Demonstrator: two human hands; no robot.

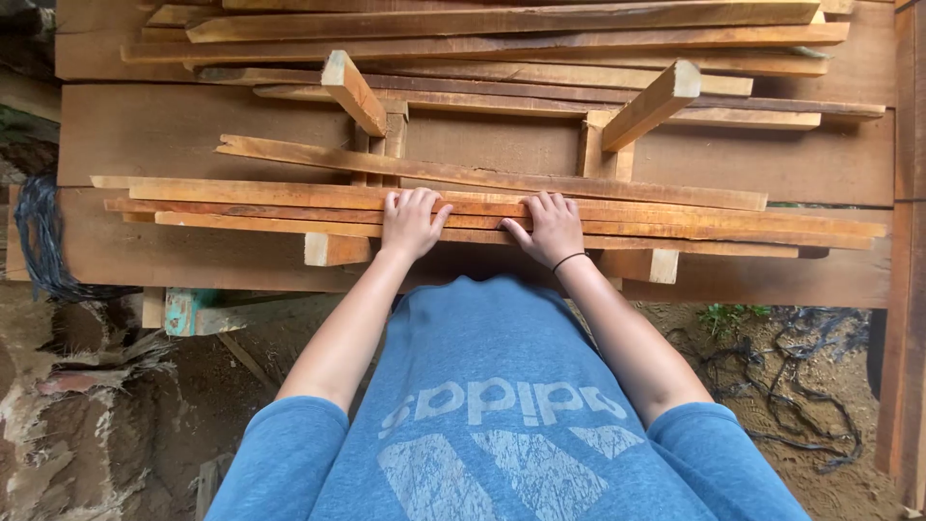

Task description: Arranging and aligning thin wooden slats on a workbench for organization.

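**A:** What do the two hands rest on?

**B:** Both lie palm-down on a bundle of thin wooden slats [482, 214], stacked flat and running left to right across the view. The left hand [411, 224] and right hand [552, 228] sit near the bundle's middle, a little apart, so the load seems evenly shared between them.

**A:** State of the fingers?

**B:** The fingers [417, 200] of each hand are extended and slightly spread over the top slats, with the thumbs angled toward each other on the near edge. They press on the wood rather than close around it; whether any fingertip hooks the far edge cannot be told.

**A:** Why does the bundle lie where it does?

**B:** It rests across two short wooden bearers, one on the left [353, 92] and one on the right [652, 104], which point away from the person and appear to keep the slats raised off the broad planks [174, 135] beneath.

**A:** Other features?

**B:** More slats [502, 43] are piled at the far side. A black band [567, 260] circles the right wrist. Dark cords [791, 386] lie on the earth floor [839, 473] at right.
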